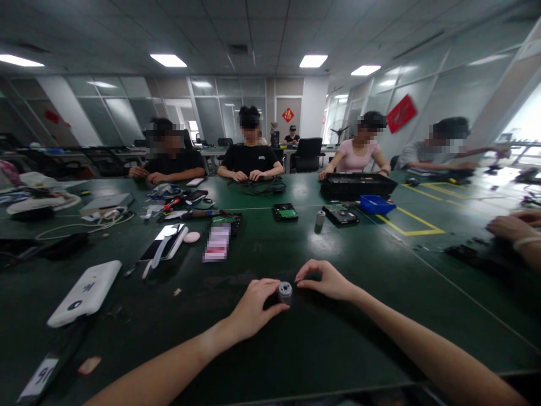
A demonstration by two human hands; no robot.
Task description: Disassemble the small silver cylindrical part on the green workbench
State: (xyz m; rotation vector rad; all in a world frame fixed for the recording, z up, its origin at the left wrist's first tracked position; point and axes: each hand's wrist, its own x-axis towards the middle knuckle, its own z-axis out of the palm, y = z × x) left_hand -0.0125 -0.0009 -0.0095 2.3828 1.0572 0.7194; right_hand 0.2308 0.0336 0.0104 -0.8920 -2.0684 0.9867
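there are two metal cylinders (pixel 285 292) and one blue tray (pixel 375 206).

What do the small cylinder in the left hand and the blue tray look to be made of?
Cylinder: probably metal with a dull satin finish, going by its grey sheen and paler top rim.
Blue tray: likely smooth plastic, from its even, bright colour, though the finish is hard to judge.
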